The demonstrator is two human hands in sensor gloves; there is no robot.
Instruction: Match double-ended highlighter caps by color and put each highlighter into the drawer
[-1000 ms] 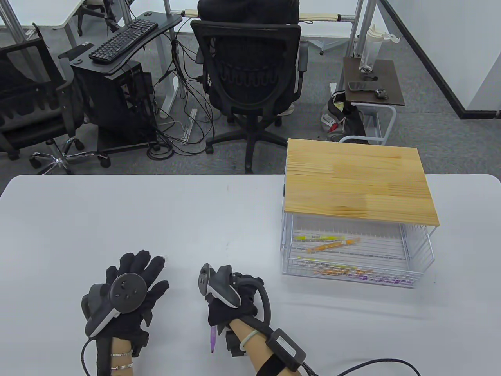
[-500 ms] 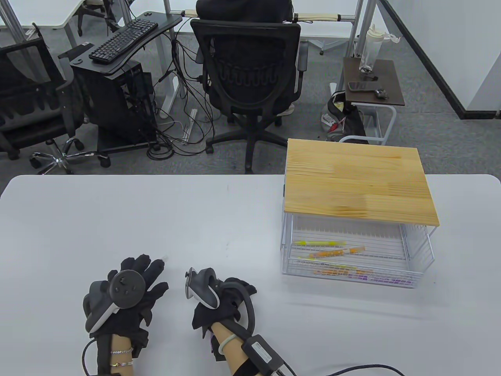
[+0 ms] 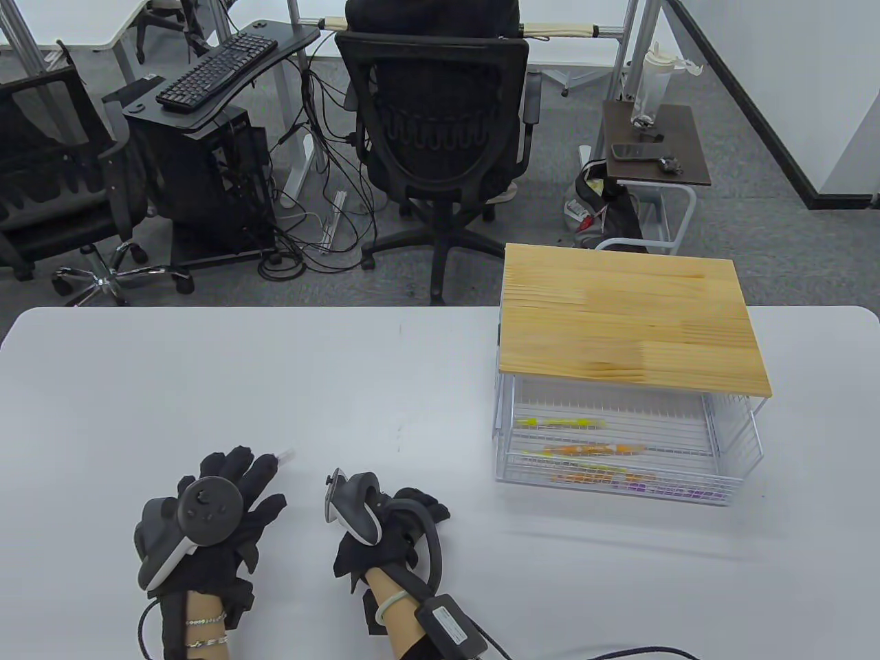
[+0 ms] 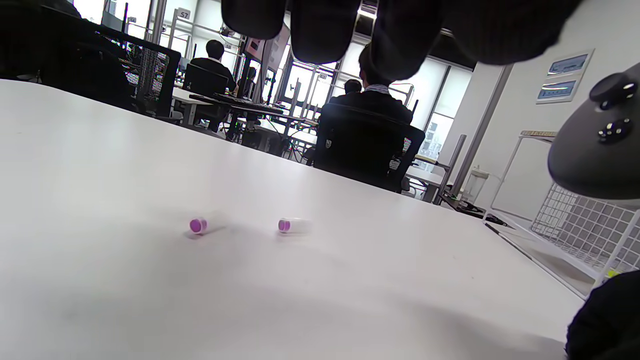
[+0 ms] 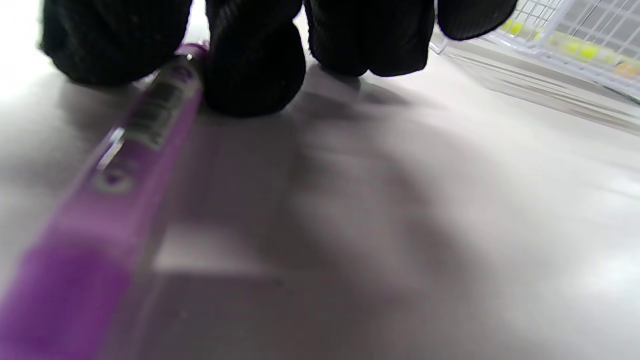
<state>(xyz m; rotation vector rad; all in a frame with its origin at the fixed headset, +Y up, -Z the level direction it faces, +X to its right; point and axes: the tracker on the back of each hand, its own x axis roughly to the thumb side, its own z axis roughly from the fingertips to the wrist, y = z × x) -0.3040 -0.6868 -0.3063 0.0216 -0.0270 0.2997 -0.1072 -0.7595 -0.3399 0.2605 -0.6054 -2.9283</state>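
Purple highlighter [image 5: 115, 170], purple-ended caps [image 4: 198, 225], black gloves [image 3: 227, 543]

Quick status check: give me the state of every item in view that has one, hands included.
Drawer: pulled open, highlighters inside.
Purple highlighter: held by right hand, its ends out of view.
Two purple caps: loose on table, apart.
Left hand: fingers straight, above caps.

An open-plan office was shown: a black mesh swivel chair [image 3: 433, 130] was parked behind the white table [image 3: 275, 385], a keyboard [image 3: 216, 71] was laid on a desk above a computer tower [image 3: 206, 185], and seated people [image 4: 372, 95] were seen at further desks.
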